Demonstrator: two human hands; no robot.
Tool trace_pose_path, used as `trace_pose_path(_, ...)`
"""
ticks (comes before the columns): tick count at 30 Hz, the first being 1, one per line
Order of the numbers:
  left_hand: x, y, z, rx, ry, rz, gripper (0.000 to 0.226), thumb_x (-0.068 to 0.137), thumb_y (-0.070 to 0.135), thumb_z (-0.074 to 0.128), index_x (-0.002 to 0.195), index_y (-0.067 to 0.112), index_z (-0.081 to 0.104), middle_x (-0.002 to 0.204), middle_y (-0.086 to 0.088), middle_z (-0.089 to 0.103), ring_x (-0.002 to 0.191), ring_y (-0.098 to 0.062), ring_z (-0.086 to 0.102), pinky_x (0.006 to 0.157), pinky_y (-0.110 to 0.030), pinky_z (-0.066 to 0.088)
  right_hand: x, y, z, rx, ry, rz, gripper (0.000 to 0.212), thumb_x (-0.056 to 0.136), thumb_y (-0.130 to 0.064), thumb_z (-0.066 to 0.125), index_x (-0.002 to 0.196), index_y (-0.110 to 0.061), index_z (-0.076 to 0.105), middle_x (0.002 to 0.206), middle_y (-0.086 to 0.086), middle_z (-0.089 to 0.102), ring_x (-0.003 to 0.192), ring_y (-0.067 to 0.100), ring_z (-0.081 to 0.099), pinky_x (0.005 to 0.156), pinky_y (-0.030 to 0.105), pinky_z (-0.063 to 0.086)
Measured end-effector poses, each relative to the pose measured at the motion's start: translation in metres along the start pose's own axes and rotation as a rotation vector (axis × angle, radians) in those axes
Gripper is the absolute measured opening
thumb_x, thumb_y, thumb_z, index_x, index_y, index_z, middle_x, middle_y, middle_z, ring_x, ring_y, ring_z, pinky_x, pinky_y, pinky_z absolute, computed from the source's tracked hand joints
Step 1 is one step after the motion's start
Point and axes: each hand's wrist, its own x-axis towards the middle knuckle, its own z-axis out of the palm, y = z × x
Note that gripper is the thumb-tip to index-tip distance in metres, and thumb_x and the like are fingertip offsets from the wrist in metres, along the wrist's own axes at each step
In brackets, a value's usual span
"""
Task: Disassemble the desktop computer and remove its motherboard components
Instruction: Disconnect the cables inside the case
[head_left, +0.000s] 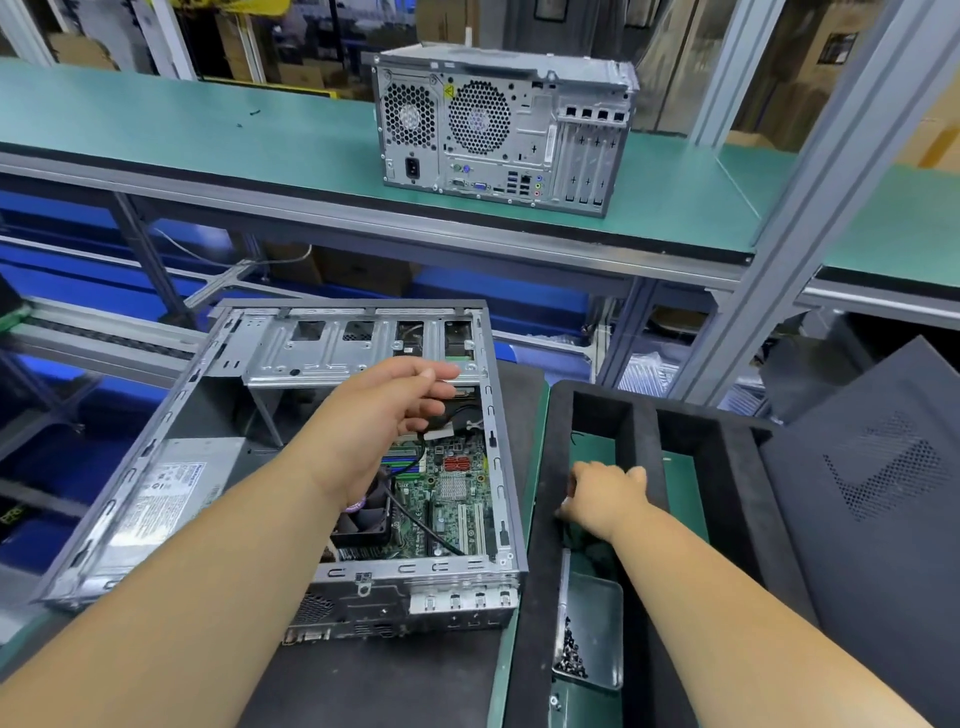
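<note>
An open desktop case (156, 452) lies on its side in front of me, side panel off. Inside, the green motherboard (457, 493) shows at the right, a black CPU fan (363, 519) beside it and a silver power supply (166, 499) at the left. My left hand (384, 415) hovers over the board's upper end, fingers curled around a black cable (426, 525) that trails down across the board. My right hand (602, 496) reaches into the left slot of a black foam tray (644, 431); its fingers are bent down and what they touch is hidden.
A metal dish (602, 623) with several dark screws sits in the foam tray's near end. A dark perforated side panel (883, 478) lies at the right. A second closed tower (498, 130) stands on the green upper shelf (156, 124). An aluminium post (810, 208) rises at the right.
</note>
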Motion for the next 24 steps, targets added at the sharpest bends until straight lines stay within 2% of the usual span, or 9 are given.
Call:
trace_pose_path(3,0.001,-0.001,-0.016,0.018,-0.010,-0.002,0.026,0.100,0.016,0.047,0.102,0.018,0.073,0.095,0.002,0.072,0.085,-0.011,0.062,0.082,-0.030,0.046,-0.005,-0.001,0.000,-0.027,-0.178,0.041,0.018,0.089,-0.043,0.053,0.086,-0.025,0.054,0.108,0.000,0.061,0.115,0.027,0.051,0.101,0.046,0.025)
trace_pose_path(6,0.006,-0.001,-0.039,0.054,0.009,-0.001,0.026,0.099,0.017,0.048,0.098,0.022,0.074,0.092,0.006,0.073,0.083,-0.009,0.062,0.080,-0.029,0.046,-0.010,-0.007,-0.001,-0.064,-0.370,0.046,0.032,0.095,-0.030,0.047,0.120,-0.017,0.062,0.129,0.005,0.056,0.124,0.028,0.047,0.111,0.046,0.022)
trace_pose_path(8,0.011,-0.003,-0.054,0.105,0.034,-0.005,0.026,0.098,0.019,0.050,0.095,0.026,0.074,0.091,0.008,0.073,0.082,-0.008,0.062,0.079,-0.028,0.045,-0.012,-0.008,-0.006,0.058,-0.255,0.126,0.032,0.092,-0.026,0.048,0.120,-0.021,0.063,0.128,0.004,0.058,0.121,0.028,0.050,0.105,0.045,0.027)
trace_pose_path(11,0.021,-0.006,-0.075,0.201,0.039,-0.050,0.025,0.097,0.022,0.052,0.089,0.031,0.074,0.092,0.010,0.073,0.084,-0.010,0.063,0.075,-0.027,0.043,-0.017,-0.014,-0.025,0.198,0.089,0.197,0.021,0.086,-0.023,0.048,0.097,-0.024,0.066,0.109,0.000,0.065,0.104,0.027,0.058,0.084,0.039,0.029)
trace_pose_path(13,0.026,-0.008,-0.086,0.271,0.020,-0.069,0.024,0.095,0.023,0.053,0.087,0.032,0.074,0.089,0.012,0.073,0.083,-0.009,0.063,0.070,-0.026,0.042,-0.022,-0.025,-0.045,0.333,0.195,0.216,0.016,0.088,-0.023,0.049,0.089,-0.025,0.065,0.100,-0.003,0.066,0.097,0.027,0.060,0.081,0.038,0.028)
trace_pose_path(15,0.031,-0.010,-0.094,0.329,-0.015,-0.081,0.020,0.093,0.022,0.054,0.088,0.030,0.072,0.088,0.011,0.073,0.082,-0.010,0.063,0.069,-0.026,0.043,-0.028,-0.041,-0.065,0.477,0.274,0.181,0.014,0.089,-0.025,0.050,0.084,-0.028,0.063,0.093,-0.005,0.067,0.093,0.025,0.061,0.088,0.037,0.038)
trace_pose_path(17,0.035,-0.011,-0.100,0.396,-0.065,-0.101,0.018,0.090,0.019,0.057,0.087,0.030,0.071,0.092,0.006,0.073,0.083,-0.012,0.063,0.068,-0.026,0.044,-0.036,-0.059,-0.085,0.601,0.384,0.113,0.014,0.089,-0.025,0.052,0.083,-0.030,0.063,0.091,-0.007,0.066,0.084,0.019,0.061,0.081,0.034,0.046)
trace_pose_path(20,0.041,-0.011,-0.108,0.606,-0.169,-0.133,0.020,0.089,0.019,0.055,0.084,0.031,0.069,0.094,0.005,0.069,0.087,-0.013,0.063,0.069,-0.027,0.046,-0.053,-0.091,-0.111,0.679,0.538,-0.001,0.015,0.088,-0.023,0.052,0.083,-0.032,0.063,0.087,-0.015,0.061,0.078,0.006,0.055,0.063,0.024,0.039)
trace_pose_path(24,0.046,-0.008,-0.105,1.032,-0.363,-0.133,0.021,0.093,0.021,0.050,0.104,0.028,0.066,0.104,0.008,0.062,0.088,-0.011,0.057,0.069,-0.023,0.042,-0.070,-0.126,-0.126,0.686,0.594,-0.111,0.016,0.088,-0.018,0.053,0.086,-0.029,0.064,0.090,-0.014,0.058,0.080,0.003,0.053,0.068,0.023,0.041)
